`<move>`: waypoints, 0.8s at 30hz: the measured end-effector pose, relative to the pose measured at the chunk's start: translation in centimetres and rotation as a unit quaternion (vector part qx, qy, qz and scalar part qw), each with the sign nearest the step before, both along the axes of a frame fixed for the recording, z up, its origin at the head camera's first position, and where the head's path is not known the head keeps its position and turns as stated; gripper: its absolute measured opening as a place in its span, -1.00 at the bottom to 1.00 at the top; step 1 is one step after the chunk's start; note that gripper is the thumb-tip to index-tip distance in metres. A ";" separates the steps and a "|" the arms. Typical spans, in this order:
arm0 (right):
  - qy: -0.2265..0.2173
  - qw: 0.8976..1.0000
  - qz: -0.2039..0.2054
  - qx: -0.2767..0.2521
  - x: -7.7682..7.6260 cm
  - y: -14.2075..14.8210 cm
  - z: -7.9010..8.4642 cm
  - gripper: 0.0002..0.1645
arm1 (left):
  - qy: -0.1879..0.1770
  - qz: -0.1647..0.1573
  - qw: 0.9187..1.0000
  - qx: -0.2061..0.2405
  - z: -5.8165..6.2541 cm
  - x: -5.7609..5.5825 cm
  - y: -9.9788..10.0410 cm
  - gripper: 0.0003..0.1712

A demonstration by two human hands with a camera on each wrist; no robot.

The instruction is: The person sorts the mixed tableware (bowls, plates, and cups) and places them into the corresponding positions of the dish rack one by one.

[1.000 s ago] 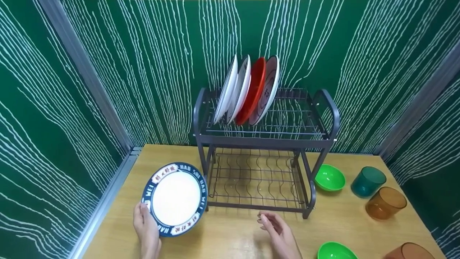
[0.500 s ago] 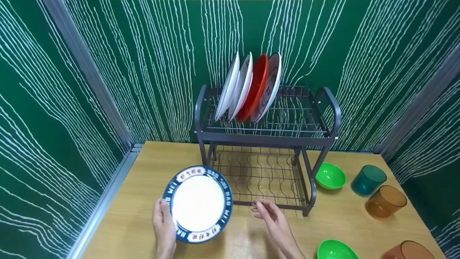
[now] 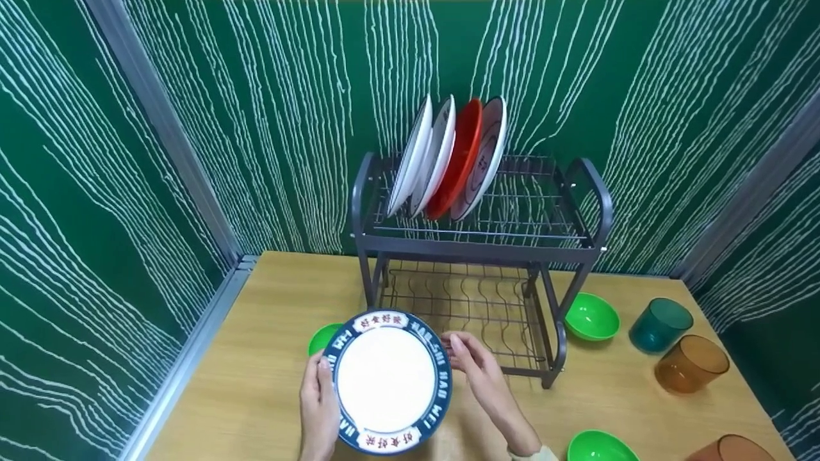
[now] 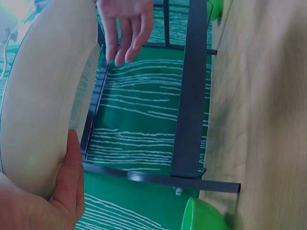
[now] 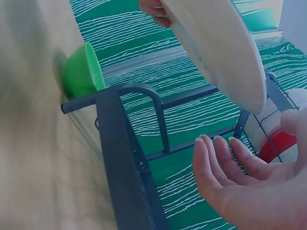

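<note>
Head view: a round white, blue-rimmed plate [image 3: 387, 381] is pinched by the left hand [image 3: 319, 402] before a dark metal rack [image 3: 474, 249]; a round green bowl [image 3: 321, 337] is partly hidden by the plate. The right hand [image 3: 482, 373] is held beside it, fingers loosely bent.

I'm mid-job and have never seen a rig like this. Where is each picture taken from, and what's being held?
There's no machine, just a person working bare-handed. One picture comes from a head camera looking forward and down; the others come from cameras on each wrist. The left hand grips a blue-rimmed plate; the right hand is beside it, holding nothing. On the wooden table stand a dark rack with four plates leaning in its top tier, three green bowls, one teal cup and two orange cups.
</note>
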State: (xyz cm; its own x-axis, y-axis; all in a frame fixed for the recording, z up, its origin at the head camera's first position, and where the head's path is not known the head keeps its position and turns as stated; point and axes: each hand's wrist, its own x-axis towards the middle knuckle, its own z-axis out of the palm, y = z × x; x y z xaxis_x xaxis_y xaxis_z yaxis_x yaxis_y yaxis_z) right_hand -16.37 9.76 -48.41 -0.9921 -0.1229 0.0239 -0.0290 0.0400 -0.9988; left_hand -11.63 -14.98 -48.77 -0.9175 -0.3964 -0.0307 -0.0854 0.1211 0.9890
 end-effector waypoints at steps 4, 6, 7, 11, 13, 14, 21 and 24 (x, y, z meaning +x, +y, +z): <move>0.007 1.000 0.005 0.024 -0.3 -0.2 0.4 -0.49 | 0.036 -0.021 0.999 0.002 -0.2 0.3 0.5 -0.53; 0.013 0.999 0.012 0.031 -0.4 -0.3 0.5 -0.49 | 0.049 -0.027 0.998 0.001 -0.3 0.4 0.7 -0.53; 0.012 0.999 0.015 0.036 -0.5 -0.4 0.5 -0.48 | 0.048 -0.030 0.998 -0.003 -0.3 0.5 0.8 -0.53; 0.003 0.998 0.040 0.054 -0.7 -0.4 0.8 -0.44 | 0.054 -0.046 0.997 -0.021 -0.1 0.7 1.2 -0.56; 0.002 0.997 0.055 0.062 -0.7 -0.3 0.9 -0.44 | 0.058 -0.058 0.996 -0.030 0.0 0.7 1.4 -0.58; 0.003 0.996 0.062 0.065 -0.7 -0.2 0.9 -0.44 | 0.059 -0.064 0.996 -0.034 0.0 0.7 1.6 -0.59; -0.026 0.994 0.065 0.078 -0.5 0.3 0.5 -0.36 | 0.063 -0.102 0.991 -0.051 0.3 0.5 2.7 -0.60; -0.050 0.993 0.059 0.084 -0.3 0.7 0.1 -0.28 | 0.058 -0.107 0.991 -0.059 0.3 0.4 3.1 -0.60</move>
